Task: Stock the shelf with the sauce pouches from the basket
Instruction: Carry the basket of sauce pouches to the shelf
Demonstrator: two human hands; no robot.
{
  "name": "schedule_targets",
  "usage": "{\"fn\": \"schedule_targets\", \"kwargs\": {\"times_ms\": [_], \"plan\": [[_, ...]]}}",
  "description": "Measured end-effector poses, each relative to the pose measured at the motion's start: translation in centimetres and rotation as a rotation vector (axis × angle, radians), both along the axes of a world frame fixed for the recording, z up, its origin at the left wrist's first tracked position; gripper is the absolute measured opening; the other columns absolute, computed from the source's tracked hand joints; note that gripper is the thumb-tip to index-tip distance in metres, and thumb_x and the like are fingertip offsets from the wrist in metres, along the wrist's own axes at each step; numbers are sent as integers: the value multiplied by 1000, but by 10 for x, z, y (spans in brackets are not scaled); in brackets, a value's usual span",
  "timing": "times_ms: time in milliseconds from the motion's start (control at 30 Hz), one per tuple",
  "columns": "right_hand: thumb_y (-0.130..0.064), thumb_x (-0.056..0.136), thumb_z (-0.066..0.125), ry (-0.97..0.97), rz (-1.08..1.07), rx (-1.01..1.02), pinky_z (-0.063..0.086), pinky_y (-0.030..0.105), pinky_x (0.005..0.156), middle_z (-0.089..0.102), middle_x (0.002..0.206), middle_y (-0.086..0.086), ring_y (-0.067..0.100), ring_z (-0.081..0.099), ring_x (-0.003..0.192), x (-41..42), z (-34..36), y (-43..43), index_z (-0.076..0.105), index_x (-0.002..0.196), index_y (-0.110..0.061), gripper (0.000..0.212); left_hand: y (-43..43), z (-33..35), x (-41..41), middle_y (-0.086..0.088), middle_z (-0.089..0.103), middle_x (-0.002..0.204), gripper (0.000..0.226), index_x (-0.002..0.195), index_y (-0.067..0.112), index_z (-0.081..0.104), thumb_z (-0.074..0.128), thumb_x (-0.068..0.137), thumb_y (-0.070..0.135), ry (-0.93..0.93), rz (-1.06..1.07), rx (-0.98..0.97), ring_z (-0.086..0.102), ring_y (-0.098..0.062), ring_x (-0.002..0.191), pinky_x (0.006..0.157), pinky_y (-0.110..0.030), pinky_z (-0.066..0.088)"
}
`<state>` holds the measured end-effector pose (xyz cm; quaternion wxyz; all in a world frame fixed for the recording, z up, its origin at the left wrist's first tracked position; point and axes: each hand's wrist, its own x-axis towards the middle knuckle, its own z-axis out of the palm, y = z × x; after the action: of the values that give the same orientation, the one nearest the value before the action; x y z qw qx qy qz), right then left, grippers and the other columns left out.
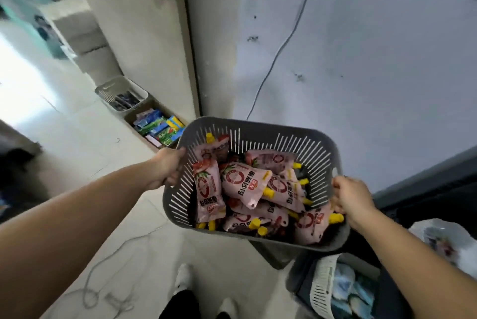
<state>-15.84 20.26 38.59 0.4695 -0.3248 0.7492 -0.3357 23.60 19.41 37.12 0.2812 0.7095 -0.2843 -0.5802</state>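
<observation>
Hands grip opposite rims of the basket: left hand [169, 166] clamps the left rim, right hand [352, 198] the right. The basket [258, 130], grey slotted plastic with rounded corners, is held above the pale tiled floor [85, 127]. Glossy pink sauce pouches [245, 187] with yellow caps lie heaped inside it.

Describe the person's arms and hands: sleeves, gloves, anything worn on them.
Both forearms are bare up to the frame edge, with no sleeve in view. The left hand and right hand wear no gloves. No watch, bracelet or ring is visible on either, though the fingers are partly hidden.
</observation>
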Motion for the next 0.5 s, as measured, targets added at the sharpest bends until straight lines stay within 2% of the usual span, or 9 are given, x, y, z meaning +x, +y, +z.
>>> {"fn": "schedule_targets", "kwargs": {"times_ms": [133, 233, 333, 500], "plan": [[-8, 94, 41, -3, 177, 13, 21, 25, 39, 35, 54, 2, 13, 29, 41, 59, 26, -3, 51, 75, -9, 21, 58, 23, 57, 0, 30, 47, 45, 65, 15, 37, 37, 107, 34, -14, 139, -17, 25, -10, 33, 33, -16, 22], [-7, 95, 39, -40, 321, 14, 20, 26, 42, 34, 54, 3, 15, 28, 43, 119, 38, -2, 47, 72, -10, 24, 109, 34, 110, 1, 32, 45, 45, 65, 16, 37, 35, 107, 33, -19, 221, -20, 27, -12, 34, 34, -18, 24], [-7, 94, 39, -51, 451, 1, 19, 25, 41, 32, 53, 4, 15, 26, 41, 184, 46, 3, 44, 66, -14, 29, 159, 41, 159, 1, 34, 46, 44, 67, 15, 38, 35, 107, 33, -36, 343, -17, 29, -12, 35, 33, -20, 25], [-7, 93, 38, -36, 651, -13, 22, 24, 34, 32, 54, 7, 16, 28, 42, 303, 52, 24, 44, 69, -11, 26, 248, 51, 239, 4, 32, 42, 43, 66, 16, 37, 35, 107, 30, -24, 571, -24, 27, -11, 34, 33, -19, 23]]}}
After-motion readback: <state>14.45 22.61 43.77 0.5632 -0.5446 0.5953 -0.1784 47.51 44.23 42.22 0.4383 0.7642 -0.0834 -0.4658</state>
